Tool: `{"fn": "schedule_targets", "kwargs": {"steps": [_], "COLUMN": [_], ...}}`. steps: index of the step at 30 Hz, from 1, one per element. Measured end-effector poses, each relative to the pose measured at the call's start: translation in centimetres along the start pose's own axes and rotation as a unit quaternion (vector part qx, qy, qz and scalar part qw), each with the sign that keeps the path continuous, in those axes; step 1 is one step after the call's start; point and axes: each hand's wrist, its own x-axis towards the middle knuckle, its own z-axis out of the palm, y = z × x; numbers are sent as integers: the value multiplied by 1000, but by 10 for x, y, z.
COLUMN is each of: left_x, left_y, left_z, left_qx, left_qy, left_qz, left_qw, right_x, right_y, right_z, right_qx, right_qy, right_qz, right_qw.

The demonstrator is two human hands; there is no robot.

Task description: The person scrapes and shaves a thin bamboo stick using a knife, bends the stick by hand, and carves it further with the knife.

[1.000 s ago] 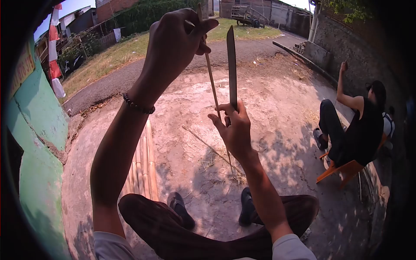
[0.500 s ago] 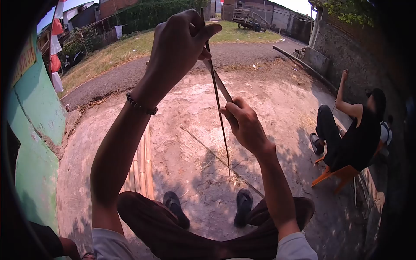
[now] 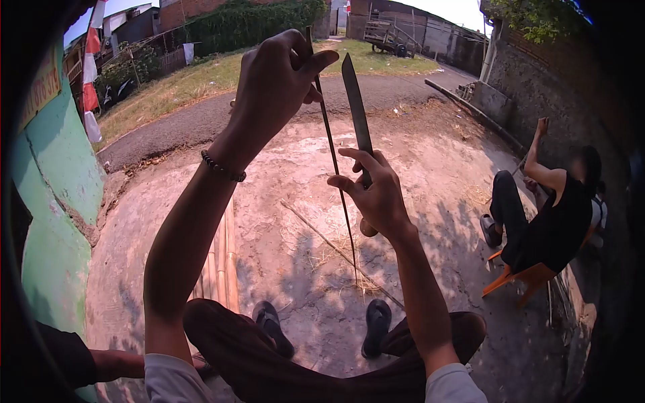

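High in front of me, my left hand point(image 3: 279, 84) pinches a thin, dark bamboo strip point(image 3: 331, 134) near its top end, and the strip hangs down almost straight. My right hand point(image 3: 381, 195) grips a knife point(image 3: 356, 101) by its handle, with the blade pointing up. The blade stands apart from the strip, on its right side. Thumb and forefinger of this hand are spread beside the strip; whether they touch it I cannot tell.
Pale shavings point(image 3: 359, 258) and a long thin stick point(image 3: 316, 232) lie on the ground before my feet. Bamboo poles point(image 3: 230, 262) lie to the left. On the right a person point(image 3: 554, 215) sits on an orange chair point(image 3: 517, 277). Someone's arm point(image 3: 117, 365) reaches in at lower left.
The knife blade has swung away from the strip to upright, and my right hand's thumb and forefinger have opened. My left hand has barely moved. An arm has come in at lower left.
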Motion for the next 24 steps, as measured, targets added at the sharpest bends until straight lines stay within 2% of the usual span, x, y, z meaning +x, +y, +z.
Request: {"fn": "schedule_targets", "kwargs": {"steps": [2, 4, 9, 11, 13, 17, 19, 21, 22, 23, 24], "left_x": [0, -2, -3, -3, -3, -5, -2, -1, -1, 0, 0], "left_y": [3, 6, 3, 0, -2, -19, -30, -38, -40, -42, -45], "left_z": [0, -3, -9, -11, -14, -21, -25, -30, -32, -34, -35], "left_qx": [-4, -5, -4, -25, -27, -99, -136, -195, -174, -174, -179], "left_qy": [-2, -3, -6, -11, -10, -42, -55, -101, -107, -108, -99], "left_qz": [1, 0, -2, -49, -56, -75, -79, -58, -62, -61, -74], "left_qw": [1000, 1000, 1000, 998, 998, 991, 986, 974, 977, 977, 976], "right_x": [1, 6, 29, 42, 56, 82, 86, 80, 80, 74, 63], "right_y": [7, 8, -2, -13, -20, -21, -20, -23, -10, -5, -6], "right_z": [8, 12, -7, -16, -23, -45, -55, -63, -70, -72, -73], "right_qx": [14, -23, -54, -27, -21, -52, -47, -78, -182, -183, -64], "right_qy": [-1, 48, 24, 59, 117, 199, 201, 139, 62, 64, 3], "right_qz": [-10, -109, -146, -158, -177, -131, -132, -46, -91, -91, 1], "right_qw": [1000, 993, 988, 985, 977, 970, 969, 986, 977, 977, 998]}}
